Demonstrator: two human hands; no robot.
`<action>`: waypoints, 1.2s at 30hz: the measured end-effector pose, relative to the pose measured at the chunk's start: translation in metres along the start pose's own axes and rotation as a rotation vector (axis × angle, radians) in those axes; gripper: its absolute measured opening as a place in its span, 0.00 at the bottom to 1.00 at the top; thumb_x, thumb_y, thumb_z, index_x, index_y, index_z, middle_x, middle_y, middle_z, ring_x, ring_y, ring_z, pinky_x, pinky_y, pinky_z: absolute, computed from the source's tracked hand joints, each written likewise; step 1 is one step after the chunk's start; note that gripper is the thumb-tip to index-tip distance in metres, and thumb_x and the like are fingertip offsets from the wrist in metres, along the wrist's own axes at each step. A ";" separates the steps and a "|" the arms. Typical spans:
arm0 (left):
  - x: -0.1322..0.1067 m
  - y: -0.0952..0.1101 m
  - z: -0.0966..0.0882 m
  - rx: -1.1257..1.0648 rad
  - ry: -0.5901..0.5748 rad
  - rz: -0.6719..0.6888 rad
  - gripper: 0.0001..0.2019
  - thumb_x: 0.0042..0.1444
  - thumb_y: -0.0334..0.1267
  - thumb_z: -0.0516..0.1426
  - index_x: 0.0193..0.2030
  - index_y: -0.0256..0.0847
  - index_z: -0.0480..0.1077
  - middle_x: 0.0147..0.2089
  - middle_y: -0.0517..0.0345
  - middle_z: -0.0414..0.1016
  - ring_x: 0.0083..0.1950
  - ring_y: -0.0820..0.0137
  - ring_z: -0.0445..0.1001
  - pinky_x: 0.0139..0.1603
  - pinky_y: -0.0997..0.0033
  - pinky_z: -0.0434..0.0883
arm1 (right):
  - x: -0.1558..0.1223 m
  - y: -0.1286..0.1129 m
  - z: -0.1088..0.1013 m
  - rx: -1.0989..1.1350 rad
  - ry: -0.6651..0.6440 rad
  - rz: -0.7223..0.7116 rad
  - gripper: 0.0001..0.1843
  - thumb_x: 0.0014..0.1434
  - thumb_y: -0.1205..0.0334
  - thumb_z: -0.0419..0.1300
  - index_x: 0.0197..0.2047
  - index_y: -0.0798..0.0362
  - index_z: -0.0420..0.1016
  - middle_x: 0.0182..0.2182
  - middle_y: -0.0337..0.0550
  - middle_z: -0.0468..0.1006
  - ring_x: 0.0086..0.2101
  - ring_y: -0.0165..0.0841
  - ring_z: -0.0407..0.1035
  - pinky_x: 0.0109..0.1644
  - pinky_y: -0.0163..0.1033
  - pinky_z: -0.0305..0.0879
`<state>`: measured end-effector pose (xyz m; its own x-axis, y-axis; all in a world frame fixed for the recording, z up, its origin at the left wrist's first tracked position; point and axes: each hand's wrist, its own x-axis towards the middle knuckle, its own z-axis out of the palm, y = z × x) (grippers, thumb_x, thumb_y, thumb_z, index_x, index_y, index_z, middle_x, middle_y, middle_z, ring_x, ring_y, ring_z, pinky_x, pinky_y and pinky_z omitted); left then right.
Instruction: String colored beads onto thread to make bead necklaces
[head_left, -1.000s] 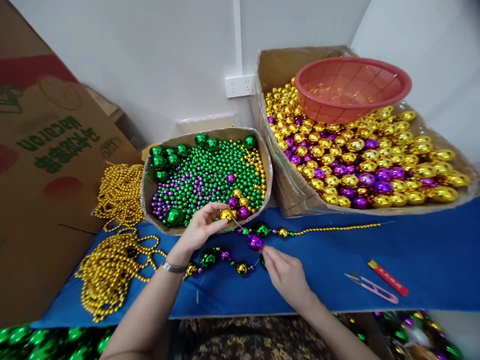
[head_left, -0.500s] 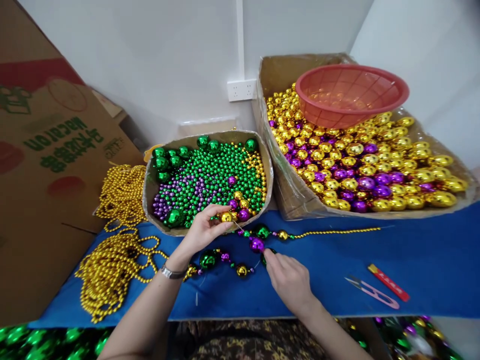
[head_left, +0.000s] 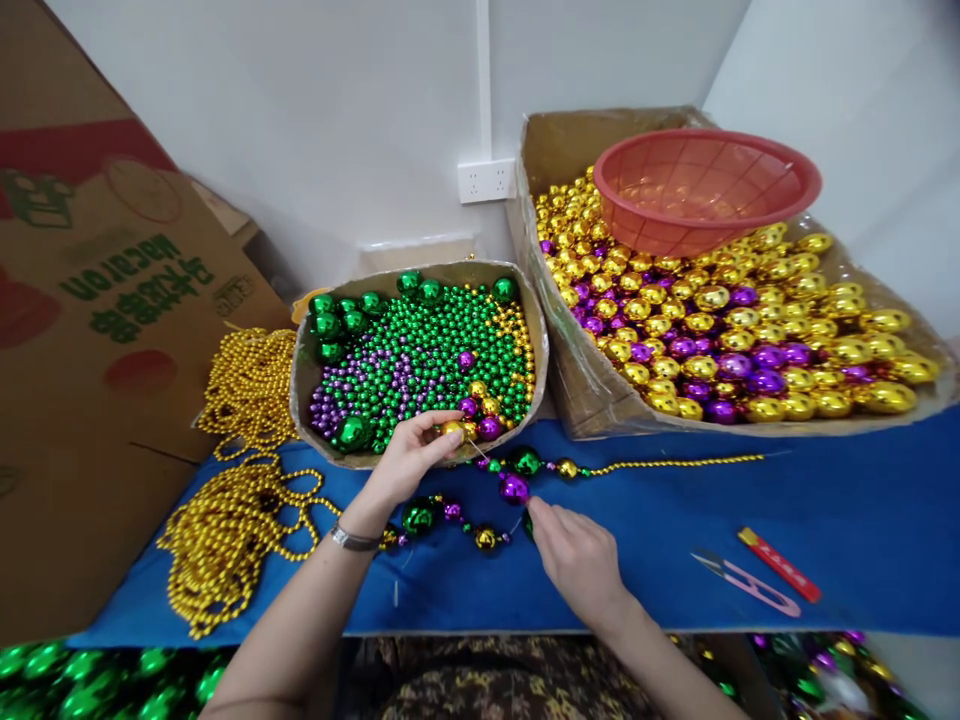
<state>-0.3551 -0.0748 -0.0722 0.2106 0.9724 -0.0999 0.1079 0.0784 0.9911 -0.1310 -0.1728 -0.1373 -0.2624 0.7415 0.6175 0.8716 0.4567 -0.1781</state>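
My left hand (head_left: 409, 455), wearing a metal watch band (head_left: 354, 540), reaches over the near rim of the bead box (head_left: 420, 462). Its thumb and fingers are closed on a shiny gold bead (head_left: 454, 429), and a thin thread runs from there down to the right. My right hand (head_left: 577, 560) is pinched around the bead string just below a large purple bead (head_left: 514, 488); its fingertips partly hide a dark green bead. The strung garland (head_left: 486, 538) of green, gold and purple beads lies on the blue cloth (head_left: 637, 520) between and behind my hands.
A big carton (head_left: 750, 425) of gold and purple beads holds a red plastic basket (head_left: 709, 190). Gold bead strands (head_left: 217, 540) lie at left beside a tall carton (head_left: 112, 420). Pink thread snips (head_left: 750, 582) and a red-and-yellow cutter-like item (head_left: 780, 565) lie at right.
My left thumb has moved up a little, covering more of the gold bead. My right hand stays nearly still on the string. The view has shifted slightly.
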 end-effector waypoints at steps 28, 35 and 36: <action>-0.011 -0.001 0.008 -0.014 -0.129 0.032 0.25 0.48 0.40 0.66 0.53 0.39 0.68 0.47 0.52 0.74 0.47 0.67 0.74 0.48 0.66 0.73 | 0.003 0.000 0.001 0.195 -0.086 0.105 0.14 0.68 0.66 0.45 0.46 0.56 0.71 0.30 0.45 0.79 0.30 0.33 0.74 0.34 0.35 0.67; -0.016 -0.013 0.024 -0.153 0.023 0.053 0.28 0.44 0.39 0.68 0.52 0.39 0.64 0.46 0.52 0.72 0.48 0.66 0.73 0.49 0.65 0.72 | -0.003 0.006 0.003 0.316 -0.087 0.182 0.15 0.68 0.66 0.44 0.46 0.54 0.71 0.31 0.45 0.73 0.28 0.32 0.72 0.31 0.34 0.69; -0.017 -0.015 0.027 -0.155 0.035 0.055 0.28 0.44 0.39 0.68 0.52 0.39 0.64 0.46 0.52 0.72 0.48 0.66 0.74 0.49 0.65 0.73 | -0.004 0.007 0.004 0.285 -0.057 0.185 0.15 0.68 0.65 0.45 0.46 0.54 0.72 0.31 0.45 0.72 0.28 0.31 0.71 0.31 0.34 0.69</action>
<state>-0.3343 -0.0979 -0.0876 0.1778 0.9831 -0.0447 -0.0550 0.0552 0.9970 -0.1251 -0.1706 -0.1441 -0.1403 0.8474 0.5120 0.7582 0.4245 -0.4949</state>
